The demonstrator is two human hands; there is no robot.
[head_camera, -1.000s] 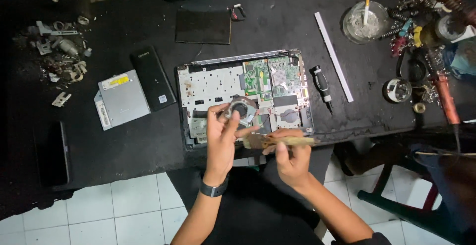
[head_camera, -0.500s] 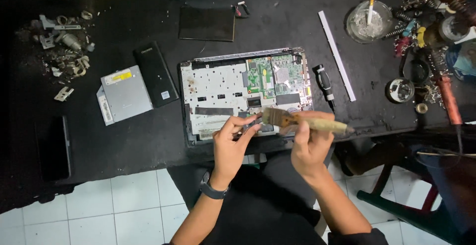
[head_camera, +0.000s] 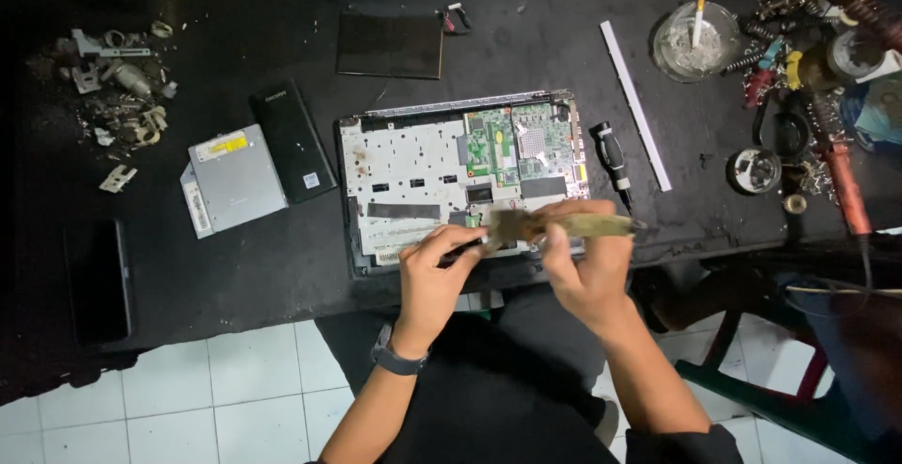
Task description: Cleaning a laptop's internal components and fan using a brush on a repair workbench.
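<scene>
**Brush lifted off the board, part now worked in the hands**

Both hands sit at the near edge of the opened laptop chassis [head_camera: 465, 177], off the circuit board [head_camera: 521, 140]. Right hand [head_camera: 587, 262] is closed around the handle of a worn paintbrush [head_camera: 568, 226], bristles pointing left, blurred. Left hand [head_camera: 434, 271] pinches a small dark part [head_camera: 470, 250] right at the bristles; can't tell what the part is.

Versus a second ago: that hand was over a round fan-like piece inside the chassis, brush low by the near edge. Now the brush is up and level, meeting the held part. Reads as brushing the part clean off the board.

Screwdriver [head_camera: 613, 154] right of the chassis, optical drive [head_camera: 235, 177] left, both unmoved.
</scene>
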